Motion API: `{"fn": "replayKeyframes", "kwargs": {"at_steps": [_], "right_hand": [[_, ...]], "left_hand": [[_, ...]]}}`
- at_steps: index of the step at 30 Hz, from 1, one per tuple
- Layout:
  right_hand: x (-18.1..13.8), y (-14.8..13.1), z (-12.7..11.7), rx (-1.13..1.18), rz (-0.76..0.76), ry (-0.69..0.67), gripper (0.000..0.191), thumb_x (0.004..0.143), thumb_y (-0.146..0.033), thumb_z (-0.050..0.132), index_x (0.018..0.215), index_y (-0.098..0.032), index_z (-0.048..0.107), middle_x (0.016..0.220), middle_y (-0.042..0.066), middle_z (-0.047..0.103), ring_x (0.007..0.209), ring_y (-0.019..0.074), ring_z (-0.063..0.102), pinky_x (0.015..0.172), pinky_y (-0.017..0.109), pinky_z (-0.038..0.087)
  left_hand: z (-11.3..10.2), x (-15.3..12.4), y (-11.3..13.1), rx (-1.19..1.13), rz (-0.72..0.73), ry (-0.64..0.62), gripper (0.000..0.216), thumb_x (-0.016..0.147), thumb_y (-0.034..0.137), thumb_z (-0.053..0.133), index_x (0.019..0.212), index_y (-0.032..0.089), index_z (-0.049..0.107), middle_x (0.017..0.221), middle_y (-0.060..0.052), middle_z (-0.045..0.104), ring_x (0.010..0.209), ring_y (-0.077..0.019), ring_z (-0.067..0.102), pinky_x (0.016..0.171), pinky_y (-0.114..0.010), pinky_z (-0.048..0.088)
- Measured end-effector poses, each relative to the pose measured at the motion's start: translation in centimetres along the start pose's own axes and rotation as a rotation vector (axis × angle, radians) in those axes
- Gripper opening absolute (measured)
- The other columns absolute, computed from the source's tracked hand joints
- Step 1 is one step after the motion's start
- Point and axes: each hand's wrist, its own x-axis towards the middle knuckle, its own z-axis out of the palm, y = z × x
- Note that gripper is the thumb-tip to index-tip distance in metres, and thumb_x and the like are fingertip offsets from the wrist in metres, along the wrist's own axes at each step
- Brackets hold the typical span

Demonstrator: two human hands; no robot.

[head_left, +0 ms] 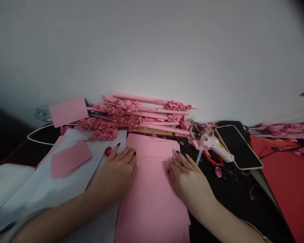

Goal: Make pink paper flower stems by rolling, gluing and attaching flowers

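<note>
A large pink paper sheet (152, 189) lies in front of me, its far part folded over. My left hand (118, 172) rests flat on the sheet's left edge, fingers stretched out together toward the fold. My right hand (188, 177) lies flat on the right edge, fingers extended. Neither hand holds anything. Both have dark nails.
Pink paper rolls and paper flowers (139, 114) are piled against the white wall. A glue gun (214, 143), red-handled scissors (212, 160) and a phone (238, 146) lie to the right. Smaller pink sheets (69, 158) lie on white paper (40, 189) at left. A red surface (291, 182) is far right.
</note>
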Motion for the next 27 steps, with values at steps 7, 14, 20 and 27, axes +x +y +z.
{"fn": "replayKeyframes", "kwargs": {"at_steps": [7, 14, 20, 27], "right_hand": [[2.1, 1.9, 0.1, 0.359, 0.126, 0.099, 0.011, 0.081, -0.011, 0.059, 0.074, -0.017, 0.065, 0.088, 0.009, 0.066, 0.092, 0.0254, 0.057, 0.081, 0.041, 0.051], [2.5, 2.5, 0.1, 0.669, 0.216, 0.011, 0.019, 0.077, -0.005, 0.055, 0.065, -0.019, 0.054, 0.071, 0.002, 0.058, 0.063, 0.014, 0.055, 0.058, 0.025, 0.045], [2.7, 2.3, 0.3, 0.683, 0.278, 0.004, 0.017, 0.074, -0.005, 0.059, 0.066, -0.019, 0.052, 0.07, 0.0, 0.056, 0.06, 0.0127, 0.052, 0.056, 0.023, 0.042], [2.9, 2.3, 0.4, 0.743, 0.282, -0.016, 0.02, 0.078, -0.011, 0.059, 0.061, -0.019, 0.051, 0.067, 0.0, 0.055, 0.06, 0.0125, 0.052, 0.056, 0.024, 0.042]], "left_hand": [[0.9, 1.5, -2.6, -0.333, 0.011, 0.07, 0.031, 0.094, 0.023, 0.044, 0.077, 0.017, 0.069, 0.092, -0.006, 0.068, 0.091, -0.0197, 0.06, 0.087, -0.038, 0.047], [1.0, 1.7, -2.8, -0.658, -0.09, 0.01, 0.02, 0.089, 0.018, 0.046, 0.076, 0.017, 0.06, 0.09, -0.001, 0.066, 0.083, -0.0145, 0.062, 0.077, -0.025, 0.049], [0.8, 2.1, -2.7, -0.688, -0.136, -0.048, 0.008, 0.086, 0.022, 0.052, 0.084, 0.019, 0.06, 0.081, 0.0, 0.063, 0.071, -0.0129, 0.058, 0.066, -0.023, 0.046], [1.0, 2.5, -2.8, -0.701, -0.097, -0.087, 0.012, 0.087, 0.024, 0.051, 0.083, 0.02, 0.061, 0.086, 0.0, 0.062, 0.078, -0.0141, 0.057, 0.069, -0.024, 0.045]]}}
